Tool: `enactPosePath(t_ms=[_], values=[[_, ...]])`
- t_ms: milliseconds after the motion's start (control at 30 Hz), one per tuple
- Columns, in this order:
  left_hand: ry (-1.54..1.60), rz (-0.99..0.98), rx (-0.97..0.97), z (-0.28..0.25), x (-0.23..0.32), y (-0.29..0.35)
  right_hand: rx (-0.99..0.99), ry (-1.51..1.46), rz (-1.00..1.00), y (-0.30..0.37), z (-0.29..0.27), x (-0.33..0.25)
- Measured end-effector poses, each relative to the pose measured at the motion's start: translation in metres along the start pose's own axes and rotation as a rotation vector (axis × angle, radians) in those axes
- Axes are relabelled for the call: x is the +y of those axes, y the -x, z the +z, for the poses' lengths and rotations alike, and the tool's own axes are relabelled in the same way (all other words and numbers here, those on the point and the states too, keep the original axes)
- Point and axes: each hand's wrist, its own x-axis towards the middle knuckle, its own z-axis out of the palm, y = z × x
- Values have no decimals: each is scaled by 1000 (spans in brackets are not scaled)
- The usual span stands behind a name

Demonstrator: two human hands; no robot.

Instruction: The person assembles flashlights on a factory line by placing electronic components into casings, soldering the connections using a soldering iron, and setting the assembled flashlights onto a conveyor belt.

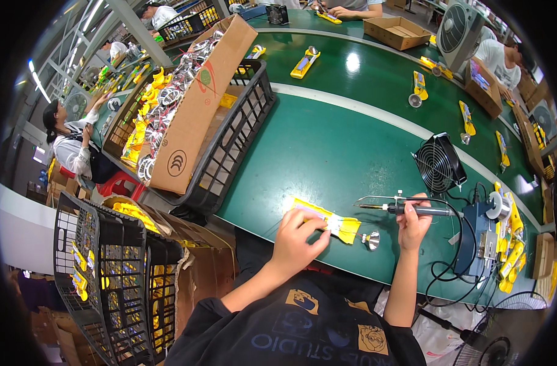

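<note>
A yellow plastic flashlight housing (350,230) lies on the green table in front of me, with thin wires at its middle. By its right end sits a small silver reflector (371,240). My left hand (298,240) is closed on the housing's left part, thumb and fingertips pinched near the wires; exactly what is between the tips is hidden. In my right hand (413,224) is a soldering iron (385,208), its thin metal tip pointing left, above and apart from the housing. A thin curved tube runs along the iron.
Right of the iron are a small black fan (438,163), a blue soldering station (472,235), a solder spool (499,206), loose cables and piled yellow housings (511,259). At left, a black crate (245,116) carries a carton (196,104) of reflectors. Co-workers sit beyond the far belt (364,67).
</note>
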Motion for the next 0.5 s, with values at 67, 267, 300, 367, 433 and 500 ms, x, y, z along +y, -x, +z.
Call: enactPosePath(t_ms=[67,267,300,367,433,500], values=[[241,-143,-98,-8,-3,13,22,-31,-18,-1,-3,1],[433,-643,-68,-14,-34,36,21,-68,-29,-3,-1,0],[393,-638,58,-16,-37,34,16,-67,-23,-3,-1,-1],[378,-575,118,-13,-47,30,20,-58,-19,-3,-1,0],[326,-288,266,-10,-51,21,24,-49,-17,-3,-1,0],[276,-198,301,-4,-52,15,8,-44,-5,-3,-1,0]])
